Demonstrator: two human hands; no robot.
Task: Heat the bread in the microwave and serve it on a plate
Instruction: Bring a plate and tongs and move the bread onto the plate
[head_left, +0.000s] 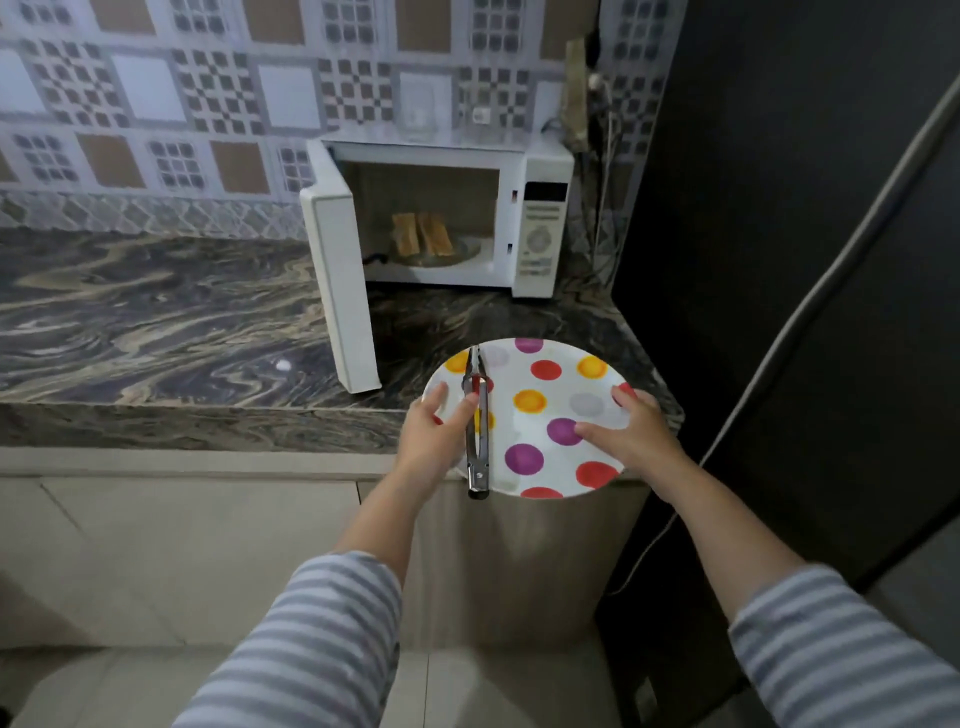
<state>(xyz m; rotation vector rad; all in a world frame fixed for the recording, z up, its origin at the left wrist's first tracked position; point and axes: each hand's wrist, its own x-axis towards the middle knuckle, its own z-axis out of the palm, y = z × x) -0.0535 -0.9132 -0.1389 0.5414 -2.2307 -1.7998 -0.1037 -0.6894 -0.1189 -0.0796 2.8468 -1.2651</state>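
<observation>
Two toasted bread slices (422, 235) lean together on the glass turntable inside the white microwave (540, 228), whose door (340, 291) hangs wide open to the left. A white plate with coloured dots (550, 384) sits at the counter's front edge, partly overhanging it. Metal tongs (478, 441) lie shut across its left side. My left hand (431, 436) grips the plate's left rim, thumb on top and a fingertip touching the tongs. My right hand (631, 431) holds the right rim, thumb and forefinger spread over the plate.
The marbled dark counter (156, 322) stretches left of the microwave. A patterned tile wall (208, 104) stands behind. A dark tall surface (779, 260) with a cable (769, 358) closes off the right side. Cabinet fronts (208, 545) are below the counter.
</observation>
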